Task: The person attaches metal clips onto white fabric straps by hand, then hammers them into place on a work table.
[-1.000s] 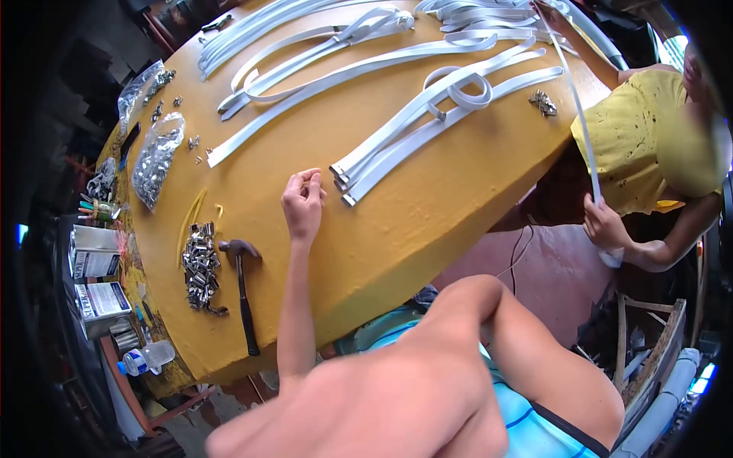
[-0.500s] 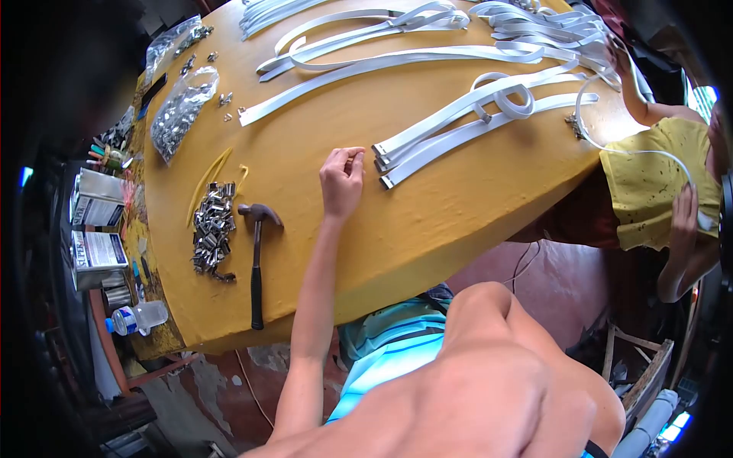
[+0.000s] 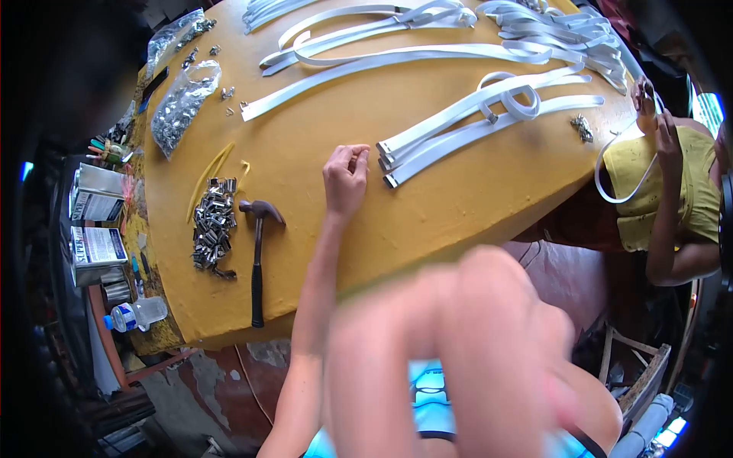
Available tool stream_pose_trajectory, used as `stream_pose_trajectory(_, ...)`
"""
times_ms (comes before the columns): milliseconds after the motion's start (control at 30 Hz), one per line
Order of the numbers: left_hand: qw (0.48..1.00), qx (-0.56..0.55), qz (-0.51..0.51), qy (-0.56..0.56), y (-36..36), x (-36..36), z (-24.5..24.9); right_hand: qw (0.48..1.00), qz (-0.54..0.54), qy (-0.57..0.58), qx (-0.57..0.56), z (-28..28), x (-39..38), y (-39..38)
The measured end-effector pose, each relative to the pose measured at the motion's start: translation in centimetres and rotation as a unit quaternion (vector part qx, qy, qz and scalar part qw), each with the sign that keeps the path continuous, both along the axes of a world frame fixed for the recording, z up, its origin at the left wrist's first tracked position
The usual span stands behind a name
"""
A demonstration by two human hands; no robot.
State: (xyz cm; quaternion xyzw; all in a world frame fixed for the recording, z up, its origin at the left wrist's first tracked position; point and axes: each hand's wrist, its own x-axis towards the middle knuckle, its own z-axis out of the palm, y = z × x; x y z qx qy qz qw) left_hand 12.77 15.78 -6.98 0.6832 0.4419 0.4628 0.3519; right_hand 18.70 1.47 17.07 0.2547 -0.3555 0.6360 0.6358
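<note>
My left hand (image 3: 347,179) rests on the yellow table (image 3: 321,103) with its fingers curled in, and nothing shows between them. Just to its right lie the metal-tipped ends of several white straps (image 3: 450,141), apart from the fingers. A claw hammer (image 3: 258,263) lies left of the left forearm, beside a pile of small metal clips (image 3: 214,225). Very near the camera, my right hand (image 3: 466,320) is large and smeared by motion, over the table's front edge; its finger pose and any held thing are unclear.
Bags of metal pieces (image 3: 183,107) lie at the far left, near yellow strips (image 3: 210,179). Cans (image 3: 99,246) and a plastic bottle (image 3: 139,314) stand or lie beyond the left edge. More white straps (image 3: 550,30) are heaped at the back right. A co-worker in yellow (image 3: 672,183) handles a strap.
My right hand has come up into view close to the camera. My left hand has stayed nearly still. The co-worker's hands have come together, and the strap loop hangs lower.
</note>
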Motion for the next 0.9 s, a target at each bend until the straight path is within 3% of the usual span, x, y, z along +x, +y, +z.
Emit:
stream_pose_trajectory(67,1.0,-0.018,-0.003,-0.007,0.0,0.0,-0.1,0.957,-0.113,-0.227,-0.14,-2.4,2.3,0.1)
stream_pose_trajectory(100,0.998,-0.057,-0.006,-0.018,-0.1,0.0,0.5,0.88,-0.235,-0.385,-0.147,-5.3,3.1,0.7)
stream_pose_trajectory(133,0.991,-0.128,-0.005,-0.04,0.1,0.0,1.6,0.79,-0.341,-0.483,-0.16,-9.5,3.2,1.2)
stream_pose_trajectory(167,0.99,-0.125,-0.011,-0.058,0.9,-0.1,2.0,0.684,-0.438,-0.563,-0.151,-12.5,3.3,1.4)
stream_pose_trajectory(233,0.99,-0.112,-0.017,-0.082,3.5,-0.2,2.9,0.576,-0.476,-0.64,-0.182,-18.2,3.5,1.0)
stream_pose_trajectory(267,0.997,-0.062,0.005,-0.041,5.8,-0.1,3.6,0.575,-0.482,-0.639,-0.17,-20.7,3.4,1.1)
stream_pose_trajectory(333,0.994,0.067,0.064,0.061,11.1,-0.2,4.6,0.496,-0.57,-0.641,-0.134,-23.6,3.0,1.1)
stream_pose_trajectory(467,0.937,0.143,0.15,0.28,19.8,0.0,5.5,0.461,-0.583,-0.662,-0.102,-22.8,2.6,1.6)
stream_pose_trajectory(500,0.927,0.119,0.146,0.326,21.5,0.1,5.3,0.457,-0.585,-0.664,-0.09,-22.8,2.6,1.7)
stream_pose_trajectory(533,0.927,0.127,0.151,0.319,23.2,0.1,4.9,0.454,-0.586,-0.667,-0.078,-22.8,2.7,1.7)
stream_pose_trajectory(600,0.923,-0.026,0.073,0.378,25.4,0.1,4.5,0.45,-0.584,-0.671,-0.078,-22.7,2.6,1.8)
stream_pose_trajectory(667,0.935,-0.024,0.085,0.344,25.7,0.2,3.7,0.447,-0.578,-0.677,-0.089,-22.8,2.6,1.9)
stream_pose_trajectory(733,0.979,0.05,0.155,0.125,23.5,0.7,4.6,0.454,-0.577,-0.672,-0.095,-22.6,2.7,1.7)
stream_pose_trajectory(767,0.99,-0.019,0.137,0.004,22.1,0.9,5.5,0.453,-0.578,-0.671,-0.101,-22.5,2.7,1.6)
stream_pose_trajectory(900,0.955,-0.007,0.08,-0.287,13.9,-0.2,8.3,0.481,-0.571,-0.655,-0.116,-22.8,2.9,1.6)
